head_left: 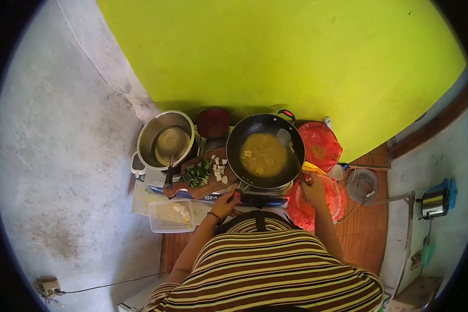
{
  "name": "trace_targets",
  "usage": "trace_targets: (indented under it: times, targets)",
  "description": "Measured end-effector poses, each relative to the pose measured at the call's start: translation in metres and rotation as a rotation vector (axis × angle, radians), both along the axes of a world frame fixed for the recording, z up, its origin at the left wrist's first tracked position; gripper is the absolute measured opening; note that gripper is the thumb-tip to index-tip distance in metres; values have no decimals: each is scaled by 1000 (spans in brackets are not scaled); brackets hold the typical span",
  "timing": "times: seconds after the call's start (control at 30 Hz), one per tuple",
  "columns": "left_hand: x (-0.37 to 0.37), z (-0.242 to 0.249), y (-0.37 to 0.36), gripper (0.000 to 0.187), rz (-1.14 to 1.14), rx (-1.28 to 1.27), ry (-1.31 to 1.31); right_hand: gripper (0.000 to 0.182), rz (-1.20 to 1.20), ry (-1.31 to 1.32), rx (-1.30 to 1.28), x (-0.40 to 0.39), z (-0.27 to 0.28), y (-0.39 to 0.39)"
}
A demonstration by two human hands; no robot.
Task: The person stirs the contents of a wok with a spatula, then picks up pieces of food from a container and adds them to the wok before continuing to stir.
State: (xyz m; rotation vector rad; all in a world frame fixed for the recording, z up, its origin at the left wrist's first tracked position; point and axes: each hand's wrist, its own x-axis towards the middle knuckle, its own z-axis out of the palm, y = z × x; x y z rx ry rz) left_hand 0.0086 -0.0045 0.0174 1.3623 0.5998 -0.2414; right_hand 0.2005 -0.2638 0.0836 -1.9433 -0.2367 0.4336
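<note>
A black wok (pixel 235 161) sits on the gas stove (pixel 192 193), holding a yellowish liquid (pixel 268 151) with a few pale lumps. My left hand (pixel 223 205) is closed around the wok's near side handle. In my right hand (pixel 312 190) is the handle of a grey spatula (pixel 284 137), whose blade rests inside the wok at the upper right. Left of the wok lies a wooden cutting board (pixel 203 191) with chopped green leaves (pixel 197 173) and white pieces (pixel 219 169).
A steel pot (pixel 141 136) with a skimmer (pixel 170 141) stands at left. Below it is a clear plastic box (pixel 158 224) with white bits. Red plastic bags (pixel 320 136) line the wok's right side, near a white cup (pixel 337 172). A dark red container (pixel 213 123) stands behind the board.
</note>
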Motion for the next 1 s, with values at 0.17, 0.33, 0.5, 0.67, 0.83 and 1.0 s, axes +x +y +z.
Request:
trace_targets:
  times: [0.17,0.33,0.5,0.67,0.83,1.0]
  targets:
    - [1,-5,5,54,-62,58,-4,34,-50,138,15,-12,9,-9]
    - [2,4,2,52,-36,85,21,34,-78,537,217,-18,-1,-4]
    - [1,-2,1,52,-26,121,-5,35,-67,669,415,-24,-5,8]
    - [1,4,1,51,-24,120,6,37,19,567,367,-34,10,7]
    - [1,9,-1,50,-8,100,24,39,166,310,159,-47,16,0]
    - [1,5,0,50,-10,121,19,40,193,260,77,-55,9,-5]
